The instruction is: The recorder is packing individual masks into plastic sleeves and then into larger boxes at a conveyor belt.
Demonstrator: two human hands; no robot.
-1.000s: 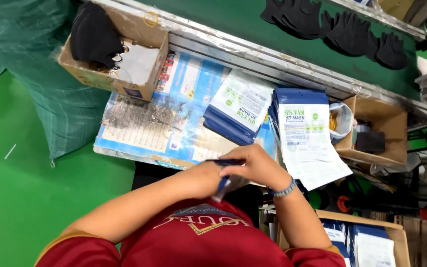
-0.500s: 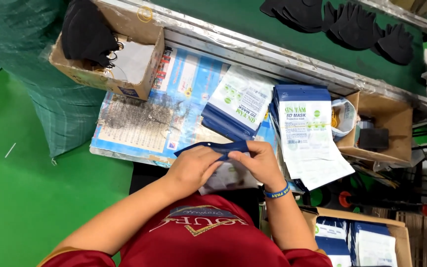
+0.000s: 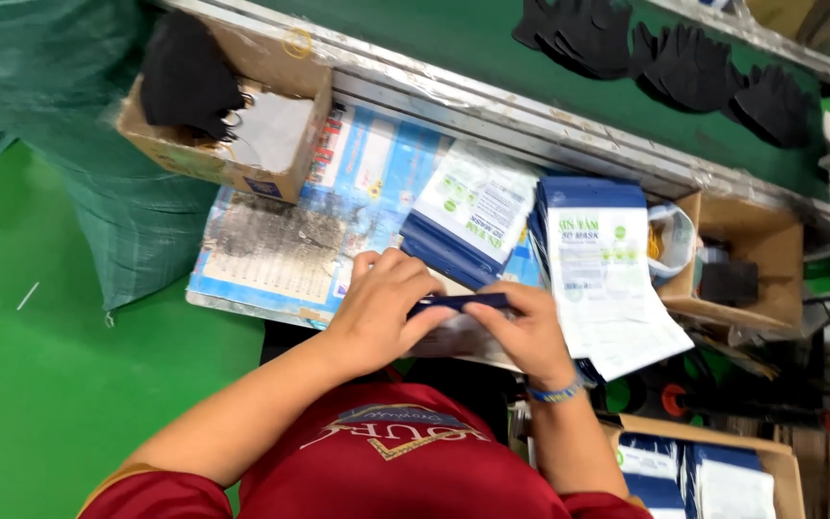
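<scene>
Green floor lies under the counter (image 3: 271, 259). Just before the stack of white-blue pouches (image 3: 602, 269), my left hand (image 3: 381, 312) and right hand (image 3: 530, 332) pinch one dark blue pouch (image 3: 458, 304); many pouches remain unfilled, I judge.

Left hand (image 3: 384, 312) and right hand (image 3: 528, 332) pinch a dark-blue pouch (image 3: 460, 303).

Flat dark-blue pouch (image 3: 458, 303) pinched edge-on between left hand (image 3: 381, 308) and right hand (image 3: 530, 332). Just beyond, tilted stack of pouches (image 3: 473, 216), white-and-green fronts, navy edges. Right of it, taller stack of pouches (image 3: 598, 264), white faces, blue top bands. Bottom right, carton (image 3: 703, 432) holding blue-and-white packs (image 3: 694, 476). Blue printed sheet (image 3: 280, 255) covers bench.
</scene>
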